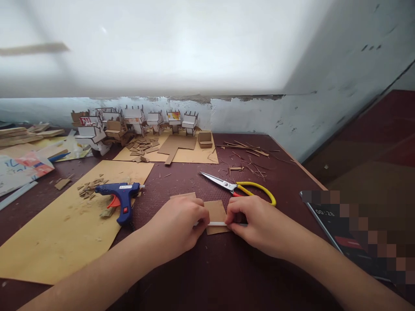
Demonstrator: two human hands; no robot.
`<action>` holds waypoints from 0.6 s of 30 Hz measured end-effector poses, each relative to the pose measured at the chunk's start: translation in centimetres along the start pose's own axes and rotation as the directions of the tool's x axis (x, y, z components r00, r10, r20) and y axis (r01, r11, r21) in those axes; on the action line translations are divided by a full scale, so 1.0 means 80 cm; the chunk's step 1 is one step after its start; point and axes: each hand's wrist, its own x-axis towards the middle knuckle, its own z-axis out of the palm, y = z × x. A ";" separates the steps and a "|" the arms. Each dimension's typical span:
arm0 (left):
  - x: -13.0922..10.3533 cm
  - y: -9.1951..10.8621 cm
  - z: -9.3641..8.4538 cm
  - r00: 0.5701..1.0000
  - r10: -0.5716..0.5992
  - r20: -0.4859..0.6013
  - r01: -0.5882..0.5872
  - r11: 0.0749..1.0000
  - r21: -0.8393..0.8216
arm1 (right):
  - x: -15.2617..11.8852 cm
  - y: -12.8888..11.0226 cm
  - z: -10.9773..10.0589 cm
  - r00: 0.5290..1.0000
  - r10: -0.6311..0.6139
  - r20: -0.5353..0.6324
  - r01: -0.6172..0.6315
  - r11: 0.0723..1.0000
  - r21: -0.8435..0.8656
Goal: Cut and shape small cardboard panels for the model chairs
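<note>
My left hand pinches one end of a thin white strip, and my right hand pinches the other. The strip lies across a small piece of brown cardboard, whose sides are partly covered by my fingers. Another cardboard edge shows just beyond my left hand. Just past my right hand are scissors with yellow and red handles, their blades pointing left. To the left of my left hand, a blue hot glue gun lies on its side.
Several small cardboard chair-like models stand along the wall. Cardboard scraps and a cut cardboard sheet lie on a yellow board. A larger yellow board is at left, thin offcuts and a phone-like device at right.
</note>
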 end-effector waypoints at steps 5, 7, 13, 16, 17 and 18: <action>-0.004 0.008 0.004 1.000 0.000 0.028 -0.003 0.994 0.108 | -0.002 -0.004 0.001 0.999 0.040 -0.019 -0.041 0.999 -0.031; -0.005 0.010 0.004 0.999 -0.009 0.053 0.001 0.989 0.145 | -0.003 -0.005 0.001 0.998 0.061 -0.018 -0.061 0.997 -0.043; -0.002 0.003 0.003 1.000 0.000 0.021 0.000 1.000 0.015 | -0.002 -0.002 0.002 0.998 0.051 -0.020 -0.052 0.997 -0.058; 0.000 -0.002 0.002 1.000 -0.007 0.017 0.007 0.999 -0.039 | -0.002 -0.001 0.003 0.999 0.040 -0.011 -0.041 0.997 -0.061; 0.000 -0.002 0.001 1.000 -0.009 0.017 0.010 0.999 -0.040 | -0.003 -0.001 0.003 0.999 0.041 -0.011 -0.042 0.997 -0.059; 0.000 -0.002 0.001 1.000 -0.012 0.015 0.013 0.999 -0.038 | -0.003 -0.001 0.002 0.999 0.042 -0.015 -0.043 0.998 -0.053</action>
